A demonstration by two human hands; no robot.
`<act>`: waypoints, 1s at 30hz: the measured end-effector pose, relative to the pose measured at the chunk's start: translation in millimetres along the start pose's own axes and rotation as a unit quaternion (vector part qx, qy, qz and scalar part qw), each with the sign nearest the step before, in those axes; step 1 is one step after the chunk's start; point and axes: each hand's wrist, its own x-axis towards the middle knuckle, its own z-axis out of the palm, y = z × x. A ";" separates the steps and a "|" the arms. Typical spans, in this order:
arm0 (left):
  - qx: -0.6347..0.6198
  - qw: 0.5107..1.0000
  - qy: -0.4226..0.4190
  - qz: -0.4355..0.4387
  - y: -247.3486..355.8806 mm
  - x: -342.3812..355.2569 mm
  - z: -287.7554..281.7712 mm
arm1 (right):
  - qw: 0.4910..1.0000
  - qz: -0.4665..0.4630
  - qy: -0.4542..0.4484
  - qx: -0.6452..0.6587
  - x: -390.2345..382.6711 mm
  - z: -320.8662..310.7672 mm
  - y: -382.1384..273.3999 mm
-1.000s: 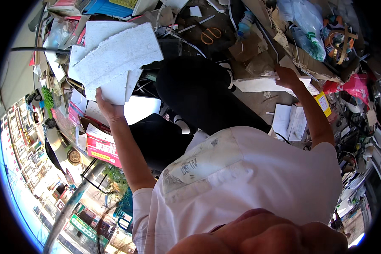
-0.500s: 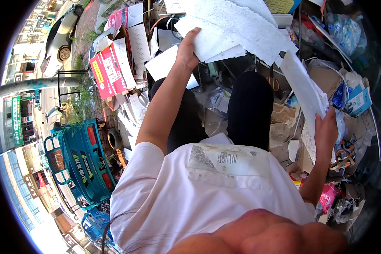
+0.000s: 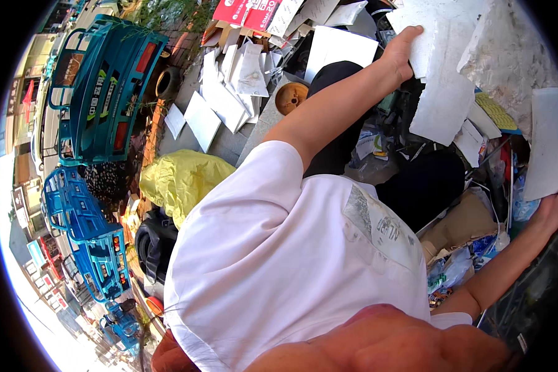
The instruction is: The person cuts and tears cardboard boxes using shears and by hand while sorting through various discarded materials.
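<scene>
At the upper right, my left hand [image 3: 402, 57] is closed on the edge of several overlapping white board sheets [image 3: 443, 99], thumb on top and fingers hidden beneath. Close to the right rim of the picture, my right hand [image 3: 549, 212] grips the lower end of a narrow white board piece [image 3: 547, 152]; some of its fingers are in shadow. Between the hands, a rough greyish-white slab [image 3: 508, 62] overlaps the sheets. Below them my dark-clothed knees [image 3: 425, 183] rise among scraps and plastic.
White sheets [image 3: 220, 102] lie in a loose pile at the upper left, beside a red-and-white box [image 3: 245, 12]. A yellow bag [image 3: 183, 180] rests left of my shoulder. Flattened cardboard [image 3: 462, 224] and plastic bags lie near my right arm. Teal cargo vehicles [image 3: 105, 87] stand farther left.
The view has turned rightward. Both hands have shifted right and spread farther apart. The white sheets have swung right with my left hand, and my right arm now reaches farther out.
</scene>
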 end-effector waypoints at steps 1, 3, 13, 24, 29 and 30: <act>-0.029 0.999 -0.008 0.021 8.3 -1.6 -7.4 | 0.998 0.054 0.007 0.012 -2.8 31.2 25.7; -0.044 0.998 -0.013 0.038 26.1 -11.7 2.6 | 0.993 0.103 -0.007 0.049 -22.9 93.3 60.4; -0.096 0.946 -0.126 0.284 214.4 -104.2 -68.8 | 0.923 0.240 -0.258 0.157 -95.6 308.5 155.5; 0.079 0.868 0.263 0.414 188.0 -265.5 -178.6 | 0.910 0.329 -0.246 0.059 -270.4 377.1 219.6; 0.035 0.859 0.380 0.340 180.4 -276.7 -217.1 | 0.793 0.339 -0.489 -0.133 -318.6 360.1 282.5; -0.015 0.864 0.392 0.315 187.6 -281.0 -222.3 | 0.752 0.339 -0.545 -0.151 -321.0 360.4 277.4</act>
